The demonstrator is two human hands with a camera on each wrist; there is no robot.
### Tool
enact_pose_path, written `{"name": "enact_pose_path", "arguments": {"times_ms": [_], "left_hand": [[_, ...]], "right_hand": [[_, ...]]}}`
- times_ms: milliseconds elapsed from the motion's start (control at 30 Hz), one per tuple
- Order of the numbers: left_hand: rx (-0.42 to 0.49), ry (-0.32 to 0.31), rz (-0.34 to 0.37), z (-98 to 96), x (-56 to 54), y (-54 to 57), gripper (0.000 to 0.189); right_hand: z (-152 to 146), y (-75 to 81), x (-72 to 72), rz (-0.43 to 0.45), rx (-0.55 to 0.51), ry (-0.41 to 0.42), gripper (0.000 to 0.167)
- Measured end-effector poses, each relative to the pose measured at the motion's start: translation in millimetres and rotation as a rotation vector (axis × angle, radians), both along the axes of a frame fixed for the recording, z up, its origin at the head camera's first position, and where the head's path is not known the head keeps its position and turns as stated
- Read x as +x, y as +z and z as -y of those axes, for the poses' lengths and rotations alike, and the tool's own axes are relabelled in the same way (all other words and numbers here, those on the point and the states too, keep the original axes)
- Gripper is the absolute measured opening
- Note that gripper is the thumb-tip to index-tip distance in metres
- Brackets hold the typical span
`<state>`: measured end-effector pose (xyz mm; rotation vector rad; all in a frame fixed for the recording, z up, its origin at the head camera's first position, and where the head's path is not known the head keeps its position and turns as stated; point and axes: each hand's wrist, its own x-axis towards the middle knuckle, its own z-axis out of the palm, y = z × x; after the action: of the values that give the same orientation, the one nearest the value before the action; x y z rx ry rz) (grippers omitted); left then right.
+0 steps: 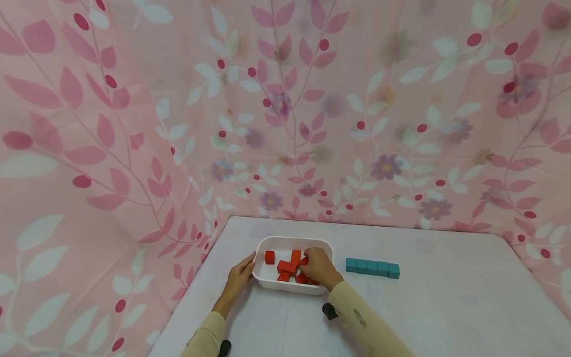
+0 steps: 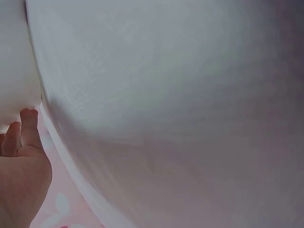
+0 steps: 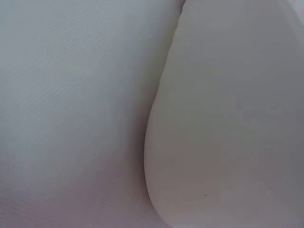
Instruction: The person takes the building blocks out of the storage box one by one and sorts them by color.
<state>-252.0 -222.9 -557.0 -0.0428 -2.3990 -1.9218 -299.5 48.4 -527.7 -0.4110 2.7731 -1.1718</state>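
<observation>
A white plastic tray [image 1: 292, 286] stands on the table with several red blocks [image 1: 285, 267] lying loose in it. My left hand [image 1: 239, 278] holds the tray by its left end; in the left wrist view its fingertips [image 2: 29, 113] meet the tray's outer wall [image 2: 19, 61]. Over the right part of the tray, my right hand [image 1: 318, 265] reaches in with fingers bent down and pinches a red block [image 1: 304, 261], mostly covered by the hand. The right wrist view shows just the tray's wall [image 3: 223, 133] and the cloth, no fingers.
Right of the tray, several teal blocks [image 1: 372, 267] lie end to end in a row. A white cloth [image 1: 446, 297] covers the table, and a pink floral curtain [image 1: 339, 124] hangs behind and at the left. Black wrist devices [image 1: 329, 311] sit under the sleeves.
</observation>
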Motion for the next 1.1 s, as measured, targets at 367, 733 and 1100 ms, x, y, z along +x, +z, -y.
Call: {"name": "enact_pose_path", "arguments": {"times_ms": [367,733,1100], "left_hand": [[0.022,0.002,0.016,0.0,-2.5,-1.3,0.045],[0.01,0.015,0.022,-1.4,1.2,0.5,0.045],[-0.005,0.013,0.032,-0.2,0.2,0.5,0.045]], "right_hand": [[0,5.0,-0.6,0.027,-0.012,-0.008,0.039],[-7,17.4,8.5,-0.058,-0.078,-0.016,0.044],[-42,33.5,13.8,-0.308,-0.103,0.039,0.04]]}}
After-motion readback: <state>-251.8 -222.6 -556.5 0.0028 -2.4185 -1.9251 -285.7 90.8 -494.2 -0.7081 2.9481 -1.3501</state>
